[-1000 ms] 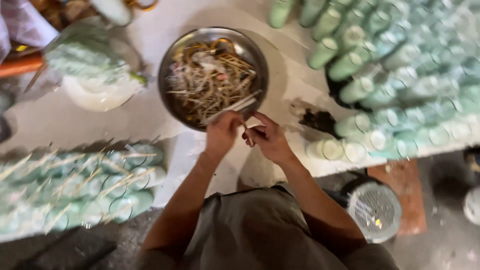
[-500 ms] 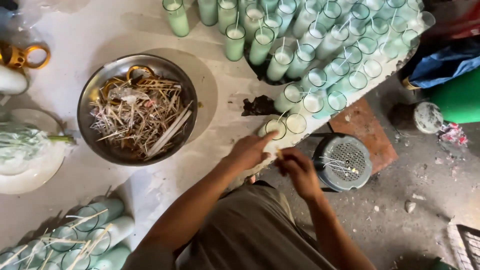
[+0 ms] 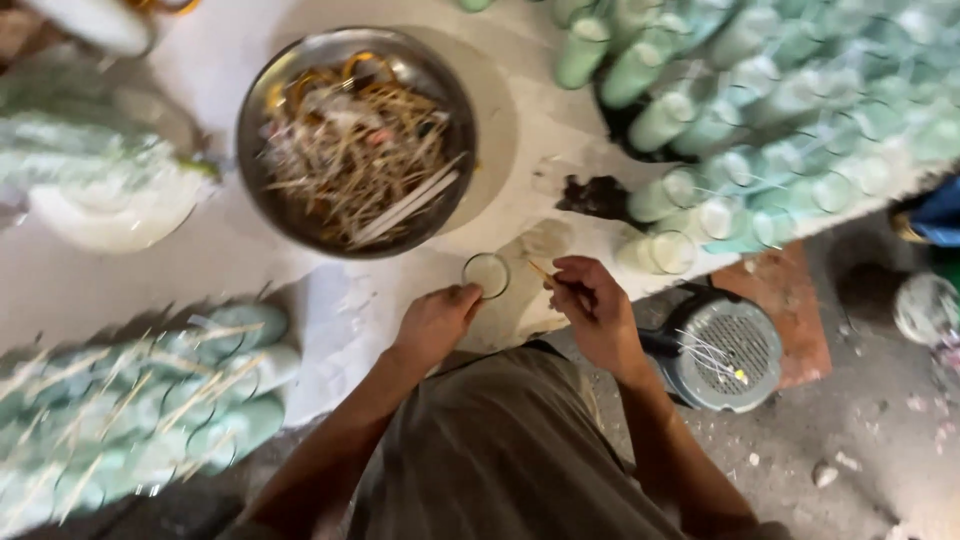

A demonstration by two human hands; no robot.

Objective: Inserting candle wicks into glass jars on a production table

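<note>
Far out to the left of the left hand, pale green glasses with sticks are lying in a heap on the white table. The left hand is curling around a small clear glass, its thumb touching the rim. Just beyond both hands a metal bowl of thin sticks is sitting. The right hand, held apart from the left, is pinching a thin stick just beside the glass. Off to its right, rows of green-filled glasses are standing.
</note>
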